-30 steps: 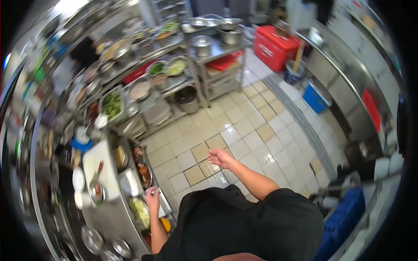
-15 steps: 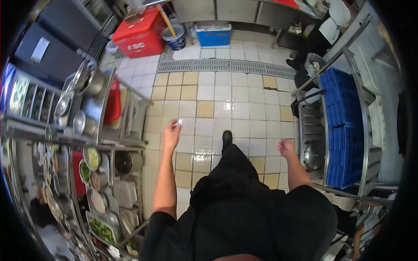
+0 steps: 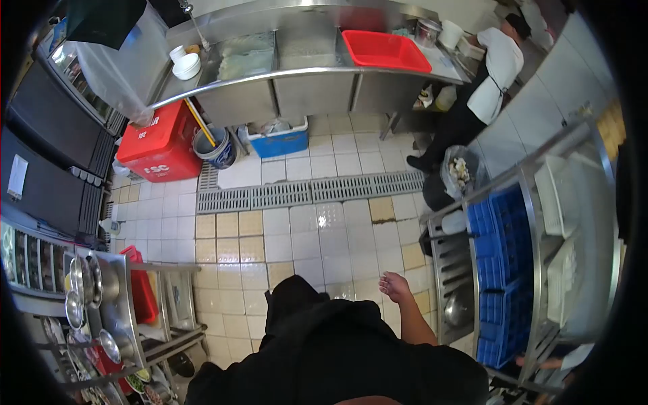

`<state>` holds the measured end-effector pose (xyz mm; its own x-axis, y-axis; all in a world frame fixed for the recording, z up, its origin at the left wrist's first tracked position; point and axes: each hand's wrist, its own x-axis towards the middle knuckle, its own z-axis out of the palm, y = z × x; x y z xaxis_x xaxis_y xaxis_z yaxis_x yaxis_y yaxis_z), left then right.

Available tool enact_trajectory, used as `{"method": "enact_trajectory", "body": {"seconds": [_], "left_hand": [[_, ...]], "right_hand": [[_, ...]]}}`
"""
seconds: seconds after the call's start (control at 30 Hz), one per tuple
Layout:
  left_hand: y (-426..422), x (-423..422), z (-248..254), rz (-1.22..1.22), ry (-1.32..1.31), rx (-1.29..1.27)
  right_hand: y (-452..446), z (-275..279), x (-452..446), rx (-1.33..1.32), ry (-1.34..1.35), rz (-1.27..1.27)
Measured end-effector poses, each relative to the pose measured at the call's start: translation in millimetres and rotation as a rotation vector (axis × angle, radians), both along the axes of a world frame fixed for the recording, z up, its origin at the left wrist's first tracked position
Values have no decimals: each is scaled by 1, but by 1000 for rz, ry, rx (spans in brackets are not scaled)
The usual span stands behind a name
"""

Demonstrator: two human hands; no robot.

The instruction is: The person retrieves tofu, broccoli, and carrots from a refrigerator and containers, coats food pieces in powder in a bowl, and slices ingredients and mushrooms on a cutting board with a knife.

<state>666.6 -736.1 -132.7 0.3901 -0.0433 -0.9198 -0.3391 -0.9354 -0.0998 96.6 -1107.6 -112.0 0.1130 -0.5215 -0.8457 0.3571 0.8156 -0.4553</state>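
My right hand (image 3: 394, 286) hangs over the tiled floor (image 3: 337, 256), to the right of my black clothing (image 3: 331, 358). Its fingers are loosely curled, and whether anything lies inside them is hard to make out. The nearest thing to it is the metal rack (image 3: 442, 270) with blue crates (image 3: 489, 253) on the right. No part of my left hand shows.
Ahead is a steel sink counter (image 3: 314, 94) with a red basin (image 3: 385, 50). A red cooler (image 3: 158, 145), a bucket (image 3: 216, 148) and a blue box (image 3: 278, 140) stand below. A co-worker (image 3: 482, 88) is at the right. Pots (image 3: 84, 283) fill the left shelf.
The view has swung right from the food shelves towards the sink, which now shows ahead. My left hand has dropped out of sight; the cooler and blue crates appear closer.
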Motion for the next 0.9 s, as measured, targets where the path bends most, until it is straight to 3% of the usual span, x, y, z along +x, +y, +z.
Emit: {"method": "enact_trajectory", "body": {"seconds": [0.13, 0.23, 0.33, 0.37, 0.4, 0.43, 0.47, 0.5, 0.53, 0.6, 0.67, 0.77, 0.83, 0.87, 0.9], "left_hand": [[-119, 27, -24, 51, 28, -38], [-254, 68, -72, -90, 48, -179], [-464, 137, -128, -598, -110, -573], [-560, 156, -128, -706, -245, -780], [-667, 164, -92, -695, -314, -921], [-752, 135, 14, -199, -316, -1203], [-827, 137, 49, 66, -97, -1413], [-893, 131, 106, 93, -65, -1456], [-944, 124, 150, 255, 175, -1523], [-1034, 127, 194, 386, 320, -1569], [-1104, 146, 202, 486, 405, -1594], [-1175, 192, 166, 712, 285, -1472], [-1214, 254, 88, 856, 26, -1292], [-1229, 299, 25, 918, -107, -1174], [-1255, 275, 44, 1112, -206, -1152]], "right_hand": [[-149, -4, 39, -58, -31, -48], [-253, -7, 61, 30, 71, -175], [-354, 7, 78, -35, -60, -180], [-392, 15, 82, -118, -147, -118], [-427, 22, 86, -199, -236, -61], [-462, 42, 100, -230, -254, -126], [-496, 74, 120, -260, -273, -196], [-531, 104, 138, -298, -252, -186], [-567, 131, 154, -334, -229, -174], [-641, 164, 182, -429, -348, -133], [-718, 179, 206, -503, -376, -98], [-844, 181, 234, -548, -478, 3], [-925, 184, 255, -577, -543, 38], [-965, 181, 264, -572, -555, 38], [-1004, 175, 273, -576, -567, 28]]}}
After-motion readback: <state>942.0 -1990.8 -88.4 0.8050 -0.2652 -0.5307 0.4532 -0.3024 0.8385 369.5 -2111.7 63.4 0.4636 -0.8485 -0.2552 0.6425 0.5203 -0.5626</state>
